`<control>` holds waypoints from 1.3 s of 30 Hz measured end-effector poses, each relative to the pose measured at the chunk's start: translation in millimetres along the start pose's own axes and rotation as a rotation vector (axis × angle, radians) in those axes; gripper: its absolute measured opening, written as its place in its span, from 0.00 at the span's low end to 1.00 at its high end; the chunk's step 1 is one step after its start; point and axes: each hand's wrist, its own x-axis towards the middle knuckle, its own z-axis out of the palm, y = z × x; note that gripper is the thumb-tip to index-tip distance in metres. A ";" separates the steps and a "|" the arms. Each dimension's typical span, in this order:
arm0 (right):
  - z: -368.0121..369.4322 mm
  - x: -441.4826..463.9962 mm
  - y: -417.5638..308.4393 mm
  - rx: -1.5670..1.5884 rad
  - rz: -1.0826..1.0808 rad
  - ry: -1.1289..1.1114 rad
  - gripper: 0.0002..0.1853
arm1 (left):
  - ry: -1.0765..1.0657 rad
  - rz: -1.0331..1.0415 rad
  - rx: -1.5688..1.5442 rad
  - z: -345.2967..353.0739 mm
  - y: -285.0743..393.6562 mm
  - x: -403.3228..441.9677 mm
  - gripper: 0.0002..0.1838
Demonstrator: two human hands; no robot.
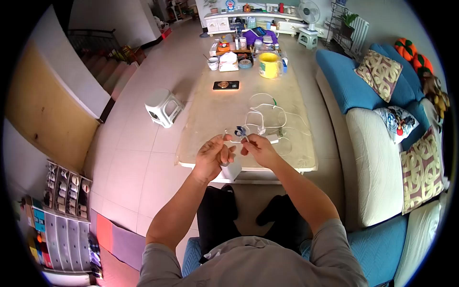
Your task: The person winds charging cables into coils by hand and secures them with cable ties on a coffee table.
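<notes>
My left hand (pixel 213 154) is raised over the front edge of the table, with thumb and forefinger pinched on a thin white cable (pixel 235 141). Close beside it, my right hand (pixel 258 150) has its fingers closed at the lower end of a small dark blue looped thing (pixel 240 130), whose kind I cannot make out. The white cable spans the short gap between both hands. Past my right fingers, more white cable (pixel 266 113) lies in loose loops on the tabletop, with a white plug (pixel 261 129) and a white block (pixel 272 138) among them.
On the long table (pixel 201 119) lies a phone (pixel 225 85). Farther back stand a yellow container (pixel 269 66), a tissue pack (pixel 228 62) and a cup (pixel 213 63). A white box (pixel 231 170) is below my left hand. A stool (pixel 163 107) stands left; a blue sofa (pixel 337 81) is right.
</notes>
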 end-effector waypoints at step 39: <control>-13.9 -51.9 -28.9 0.177 0.110 -0.020 0.06 | -0.006 -0.439 0.171 12.3 -13.6 -16.1 0.14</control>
